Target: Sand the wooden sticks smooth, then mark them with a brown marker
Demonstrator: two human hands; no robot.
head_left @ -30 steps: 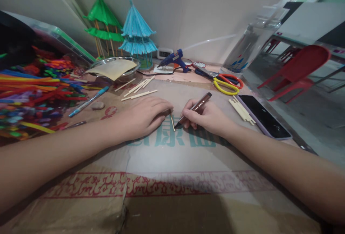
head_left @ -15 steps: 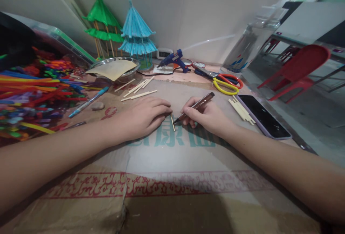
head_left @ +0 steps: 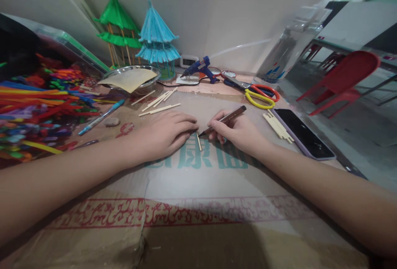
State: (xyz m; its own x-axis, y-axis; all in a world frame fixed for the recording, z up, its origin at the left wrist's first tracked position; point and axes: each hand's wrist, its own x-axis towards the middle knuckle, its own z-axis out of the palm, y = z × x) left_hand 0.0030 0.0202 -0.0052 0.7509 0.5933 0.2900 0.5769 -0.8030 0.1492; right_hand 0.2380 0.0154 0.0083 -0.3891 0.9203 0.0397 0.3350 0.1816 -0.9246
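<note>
A short thin wooden stick (head_left: 199, 143) lies on the cardboard sheet (head_left: 186, 184), pointing toward me. My left hand (head_left: 169, 134) rests palm down, its fingertips pinning the far end of that stick; the covered end is hidden. Between the thumb and fingers of my right hand (head_left: 234, 128) is a dark brown marker pen (head_left: 231, 116). The pen leans to the right, with its black tip at the stick's side near my left fingertips. Several loose sticks (head_left: 161, 100) lie beyond my left hand. A row of cut sticks (head_left: 278, 126) sits right of my right hand.
A phone (head_left: 304, 132), scissors (head_left: 260, 97) and a water bottle (head_left: 276, 56) stand or lie to the right. Behind are a blue glue gun (head_left: 198, 68), a metal dish (head_left: 155, 74) and green (head_left: 118, 17) and blue (head_left: 157, 29) model pavilions. Pipe cleaners (head_left: 37, 108) heap at left.
The marker's tip has shifted slightly away from me along the stick, toward my left fingertips. My left hand and the stick stay in place.
</note>
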